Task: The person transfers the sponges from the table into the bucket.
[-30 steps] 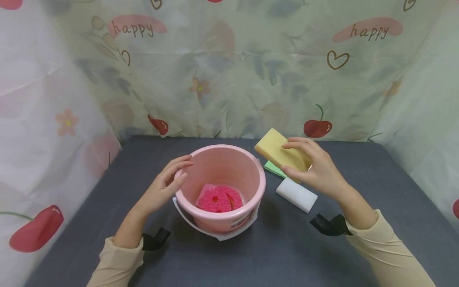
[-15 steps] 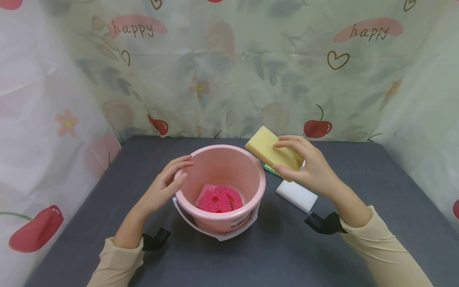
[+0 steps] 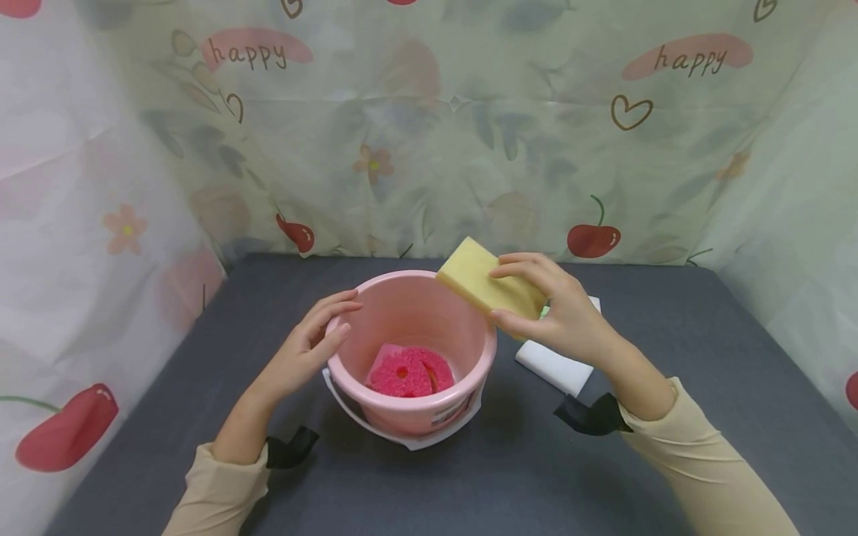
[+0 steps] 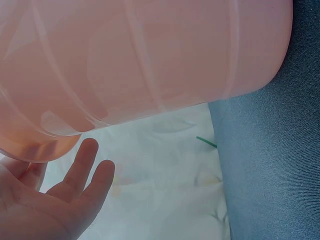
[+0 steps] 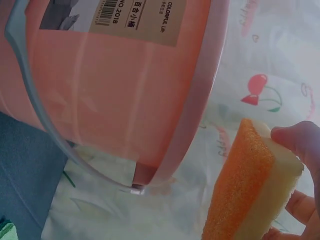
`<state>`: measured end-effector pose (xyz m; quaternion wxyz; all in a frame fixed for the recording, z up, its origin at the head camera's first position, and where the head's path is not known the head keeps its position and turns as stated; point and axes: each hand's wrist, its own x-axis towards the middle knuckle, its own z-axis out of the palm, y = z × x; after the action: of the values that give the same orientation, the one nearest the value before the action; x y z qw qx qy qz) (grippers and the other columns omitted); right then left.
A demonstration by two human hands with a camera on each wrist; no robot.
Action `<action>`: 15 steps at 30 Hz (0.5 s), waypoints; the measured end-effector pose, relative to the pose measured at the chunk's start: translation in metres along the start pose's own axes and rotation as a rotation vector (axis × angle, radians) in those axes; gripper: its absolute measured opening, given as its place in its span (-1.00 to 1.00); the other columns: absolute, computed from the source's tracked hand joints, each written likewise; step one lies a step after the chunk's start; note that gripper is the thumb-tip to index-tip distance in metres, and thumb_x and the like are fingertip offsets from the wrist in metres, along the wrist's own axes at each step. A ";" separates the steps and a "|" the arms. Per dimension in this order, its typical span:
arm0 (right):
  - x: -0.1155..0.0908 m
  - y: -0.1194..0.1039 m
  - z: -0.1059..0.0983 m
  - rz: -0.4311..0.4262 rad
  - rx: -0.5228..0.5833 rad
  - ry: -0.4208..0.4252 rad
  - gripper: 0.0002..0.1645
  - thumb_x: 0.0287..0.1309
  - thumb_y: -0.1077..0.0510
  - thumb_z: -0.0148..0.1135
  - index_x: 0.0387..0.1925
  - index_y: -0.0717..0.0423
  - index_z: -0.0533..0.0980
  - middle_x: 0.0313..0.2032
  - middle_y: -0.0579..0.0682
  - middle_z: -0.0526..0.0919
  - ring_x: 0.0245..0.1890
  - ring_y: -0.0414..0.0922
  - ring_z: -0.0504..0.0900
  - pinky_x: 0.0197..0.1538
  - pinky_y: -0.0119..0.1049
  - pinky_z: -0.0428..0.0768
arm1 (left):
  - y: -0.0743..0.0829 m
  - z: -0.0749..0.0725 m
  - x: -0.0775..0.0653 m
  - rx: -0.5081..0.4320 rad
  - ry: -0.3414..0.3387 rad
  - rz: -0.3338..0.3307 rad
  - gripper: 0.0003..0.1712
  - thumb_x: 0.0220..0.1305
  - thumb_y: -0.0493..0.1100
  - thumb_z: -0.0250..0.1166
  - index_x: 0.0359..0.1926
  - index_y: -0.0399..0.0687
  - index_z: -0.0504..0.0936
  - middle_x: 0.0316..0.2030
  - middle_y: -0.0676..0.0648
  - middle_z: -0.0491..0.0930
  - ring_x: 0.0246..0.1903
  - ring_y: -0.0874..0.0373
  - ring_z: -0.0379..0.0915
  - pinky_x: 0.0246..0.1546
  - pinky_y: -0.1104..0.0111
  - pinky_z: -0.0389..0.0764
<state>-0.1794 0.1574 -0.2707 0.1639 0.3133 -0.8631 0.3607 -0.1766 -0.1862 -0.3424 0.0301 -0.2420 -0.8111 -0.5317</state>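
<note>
My right hand (image 3: pixel 559 313) pinches a yellow sponge (image 3: pixel 479 279) between thumb and fingers, tilted at the right rim of the pink bucket (image 3: pixel 409 406). The right wrist view shows an orange face on the sponge (image 5: pixel 240 177) and a pale yellow side. My left hand (image 3: pixel 308 346) rests at the bucket's left rim, fingers and thumb reaching over it; two of its fingers (image 4: pixel 90 160) extend loosely in the left wrist view. Inside the bucket lie a round bright-pink sponge (image 3: pixel 398 378) with holes and a lighter pink piece (image 3: pixel 385 353) partly under it.
A white block sponge (image 3: pixel 553 367) lies on the dark tabletop (image 3: pixel 415 491), right of the bucket. Behind my right hand show a bit of green (image 3: pixel 544 311) and a white corner (image 3: pixel 595 303). The bucket's white handle (image 3: pixel 409 444) hangs down in front. Printed curtains (image 3: pixel 429 149) enclose the table.
My right hand has moved left with the yellow sponge, from beyond the bucket to over its right rim. A white corner has come into sight behind it. My left hand has stayed put.
</note>
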 end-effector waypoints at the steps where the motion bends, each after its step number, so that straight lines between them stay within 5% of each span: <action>1: 0.000 -0.001 0.001 -0.003 0.002 -0.003 -0.51 -0.08 0.18 0.40 -0.02 0.01 0.52 0.14 0.02 0.47 0.14 -0.07 0.43 -0.10 -0.35 0.47 | 0.000 0.000 0.000 0.001 0.000 0.000 -0.57 0.34 -0.21 0.05 0.21 -0.12 0.38 0.36 -0.07 0.17 0.32 0.01 0.08 0.04 0.66 0.38; 15: 0.008 -0.012 0.014 -0.040 0.046 -0.019 -0.54 -0.05 0.16 0.39 -0.03 0.00 0.53 0.10 -0.03 0.51 0.14 -0.14 0.45 0.01 -0.30 0.49 | 0.000 0.000 0.000 -0.003 -0.004 -0.007 -0.57 0.34 -0.21 0.04 0.22 -0.12 0.38 0.36 -0.07 0.16 0.31 0.01 0.09 0.03 0.66 0.38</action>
<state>-0.1787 0.1374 -0.2700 0.1558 0.3374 -0.8497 0.3740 -0.1766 -0.1863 -0.3419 0.0260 -0.2402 -0.8113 -0.5324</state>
